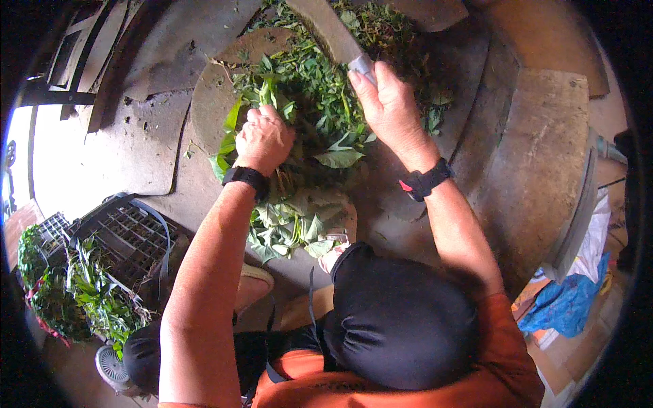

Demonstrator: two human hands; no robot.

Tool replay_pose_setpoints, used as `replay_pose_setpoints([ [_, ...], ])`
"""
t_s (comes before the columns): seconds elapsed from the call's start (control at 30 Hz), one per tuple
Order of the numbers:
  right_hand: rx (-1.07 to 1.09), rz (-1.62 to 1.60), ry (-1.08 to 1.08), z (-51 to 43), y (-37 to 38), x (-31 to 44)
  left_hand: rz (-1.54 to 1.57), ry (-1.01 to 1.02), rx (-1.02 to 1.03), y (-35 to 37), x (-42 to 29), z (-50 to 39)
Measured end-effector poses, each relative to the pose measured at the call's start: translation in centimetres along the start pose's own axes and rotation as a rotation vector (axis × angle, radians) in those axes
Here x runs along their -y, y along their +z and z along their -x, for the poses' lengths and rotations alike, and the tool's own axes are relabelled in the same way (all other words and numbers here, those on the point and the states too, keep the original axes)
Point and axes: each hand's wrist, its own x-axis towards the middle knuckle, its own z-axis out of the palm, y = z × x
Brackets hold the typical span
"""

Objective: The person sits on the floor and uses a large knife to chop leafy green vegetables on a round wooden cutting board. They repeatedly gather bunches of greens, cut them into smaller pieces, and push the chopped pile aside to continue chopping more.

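My left hand (265, 137) is closed around a bunch of leafy green stems (268, 92) over a round wooden chopping board (209, 102). In my right hand (390, 112) is the handle of a large broad-bladed knife (326, 25). Its blade points up and away over a heap of chopped greens (321, 76). A large loose leaf (341, 157) lies between my hands, on the heap's near side. Nearer my body, a bunch of broad leaves (285, 229) lies by my foot. The underside of the left-hand bunch is hidden.
A dark plastic crate (132, 229) stands at the left, with bundled greens (97, 290) beside it. A small fan (113, 363) is at the lower left. Worn boards (535, 153) lie at the right, near a blue plastic bag (566, 306). My bent knees (403, 321) are close below.
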Motion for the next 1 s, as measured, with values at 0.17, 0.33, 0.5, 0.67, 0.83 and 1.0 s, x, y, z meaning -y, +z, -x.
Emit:
replay_pose_setpoints([
  [0.17, 0.156, 0.020, 0.140, 3.3, 1.5, 0.8, 0.021, -0.005, 0.005, 0.1, 0.1, 0.0],
  [0.33, 0.262, 0.104, 0.272, 4.8, 3.2, -0.1, 0.019, -0.016, -0.028, 0.2, 0.1, -0.1],
  [0.5, 0.117, 0.030, 0.001, 2.2, -2.0, -1.8, 0.025, 0.019, -0.042, 0.5, 0.3, 0.0],
  [0.67, 0.356, 0.234, 0.087, 2.5, -2.5, -2.8, 0.045, -0.010, 0.026, 0.3, 0.4, -0.1],
  [0.83, 0.409, 0.325, 0.103, 3.6, -1.0, -3.7, 0.065, -0.045, 0.072, -0.2, 0.1, -0.2],
  [1.0, 0.333, 0.302, 0.110, 2.6, -0.3, -3.6, 0.025, -0.034, -0.004, -0.3, -0.3, 0.1],
])
